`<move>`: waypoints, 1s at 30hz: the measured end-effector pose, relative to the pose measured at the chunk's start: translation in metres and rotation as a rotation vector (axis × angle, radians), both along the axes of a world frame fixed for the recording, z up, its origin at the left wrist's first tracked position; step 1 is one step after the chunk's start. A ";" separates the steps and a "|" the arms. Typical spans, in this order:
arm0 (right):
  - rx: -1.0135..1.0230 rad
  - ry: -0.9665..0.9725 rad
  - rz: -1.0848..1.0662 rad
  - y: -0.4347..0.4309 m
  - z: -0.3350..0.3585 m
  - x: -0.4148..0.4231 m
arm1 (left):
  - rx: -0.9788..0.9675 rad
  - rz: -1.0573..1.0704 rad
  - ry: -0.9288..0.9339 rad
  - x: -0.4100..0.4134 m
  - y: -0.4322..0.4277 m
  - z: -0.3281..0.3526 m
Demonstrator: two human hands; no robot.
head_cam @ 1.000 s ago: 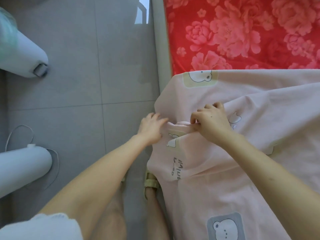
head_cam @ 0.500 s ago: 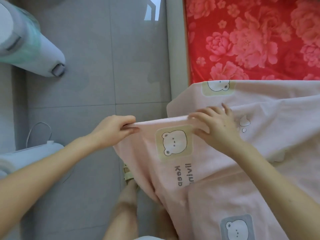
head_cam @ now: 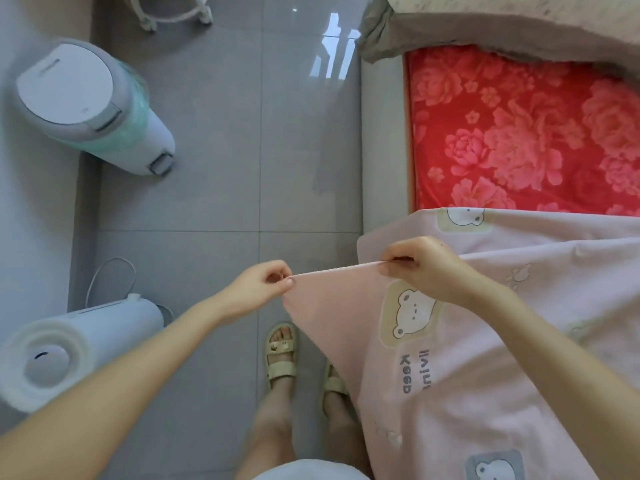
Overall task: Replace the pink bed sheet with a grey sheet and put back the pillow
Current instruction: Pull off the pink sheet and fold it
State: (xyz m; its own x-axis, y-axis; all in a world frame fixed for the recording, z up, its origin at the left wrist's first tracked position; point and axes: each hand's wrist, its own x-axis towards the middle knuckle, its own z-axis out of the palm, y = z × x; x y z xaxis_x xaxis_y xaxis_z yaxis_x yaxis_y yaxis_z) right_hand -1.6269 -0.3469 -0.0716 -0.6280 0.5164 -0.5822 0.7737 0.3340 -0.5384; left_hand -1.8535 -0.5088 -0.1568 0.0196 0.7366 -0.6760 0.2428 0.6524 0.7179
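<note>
Pinching the pink sheet (head_cam: 433,375) edge taut — left hand (head_cam: 258,291), right hand (head_cam: 420,268) — possibly a hem.

Obs., head view: left hand (head_cam: 263,289) and right hand (head_cam: 419,268) bare; forearms (head_cam: 138,368) bare to the frame edge. White garment hem (head_cam: 304,471) at bottom edge, legs (head_cam: 273,420) bare below it. Pale cream strap sandals: left sandal (head_cam: 280,355) open-toed, two straps, small animal-face charm on the front strap; right sandal (head_cam: 333,381) same colour, only partly visible
</note>
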 end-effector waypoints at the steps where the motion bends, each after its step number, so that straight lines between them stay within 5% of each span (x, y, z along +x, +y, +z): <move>1: -0.018 0.008 -0.030 -0.002 0.001 0.002 | -0.015 0.134 -0.076 0.003 0.000 -0.002; 4: -0.053 0.025 -0.088 -0.008 0.005 0.007 | -0.083 0.319 -0.170 0.008 -0.002 -0.009; 19: 0.014 -0.054 -0.087 -0.010 0.029 0.033 | -0.013 0.413 -0.291 -0.016 -0.008 0.022; 25: 0.253 -0.295 0.177 0.023 -0.028 0.034 | -0.025 0.812 -0.160 -0.022 0.006 0.001; 30: 0.411 -0.288 0.047 0.059 -0.056 0.042 | -0.083 0.774 0.055 0.000 0.046 -0.049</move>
